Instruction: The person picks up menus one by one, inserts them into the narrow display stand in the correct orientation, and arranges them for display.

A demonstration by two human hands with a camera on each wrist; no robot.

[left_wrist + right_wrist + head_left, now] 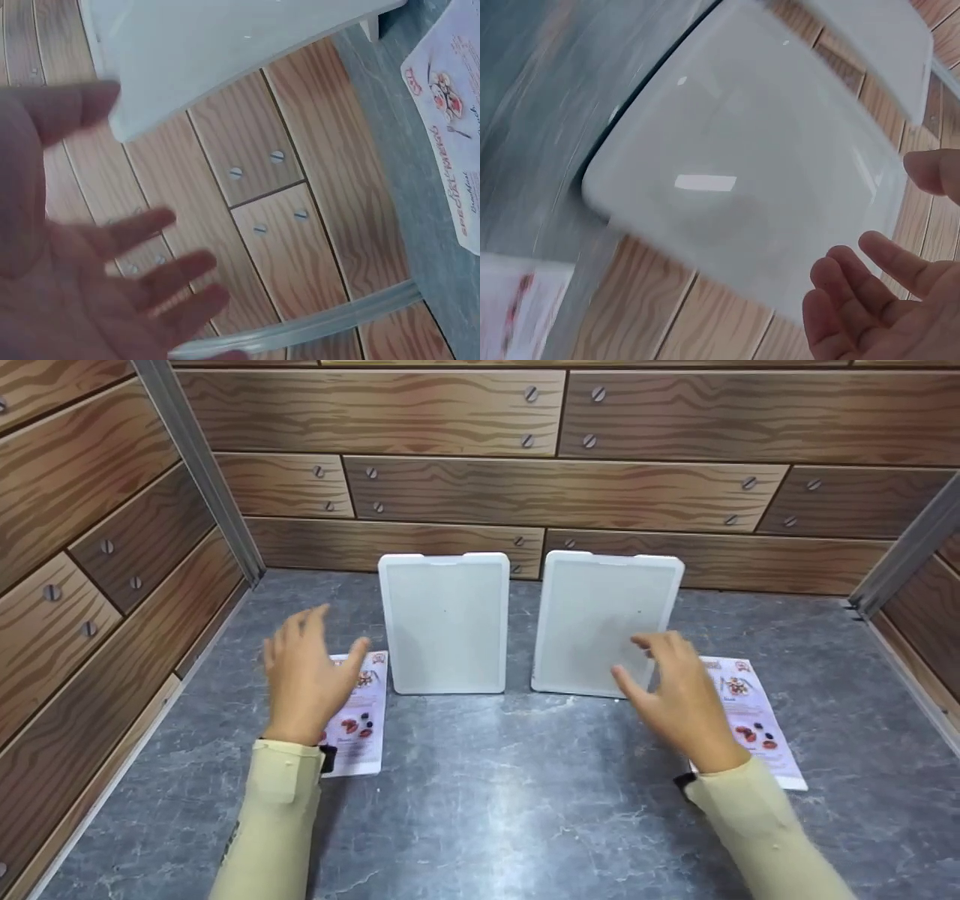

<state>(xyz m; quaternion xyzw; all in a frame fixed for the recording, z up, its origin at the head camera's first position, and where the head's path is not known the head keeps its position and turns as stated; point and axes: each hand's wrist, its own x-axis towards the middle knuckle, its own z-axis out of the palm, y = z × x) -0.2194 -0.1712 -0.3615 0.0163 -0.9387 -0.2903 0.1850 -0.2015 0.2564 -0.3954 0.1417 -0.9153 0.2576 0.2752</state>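
Two white rectangular display stands are upright on the table, a left stand (446,630) and a right stand (592,615). My left hand (304,679) is held with fingers spread to the left of the left stand, over a printed menu sheet (364,746). In the left wrist view its thumb (97,101) overlaps a corner of the white stand. My right hand (679,694) has its fingers loosely bent and overlaps the right stand's lower right side in the head view. Beside that wrist lies a second menu sheet (765,720). Neither hand holds anything.
A grey marbled tabletop (487,810) carries the stands and sheets. Wood-patterned panels rise at the back (450,420), left (82,540) and right. Grey metal posts (199,465) mark the back corners.
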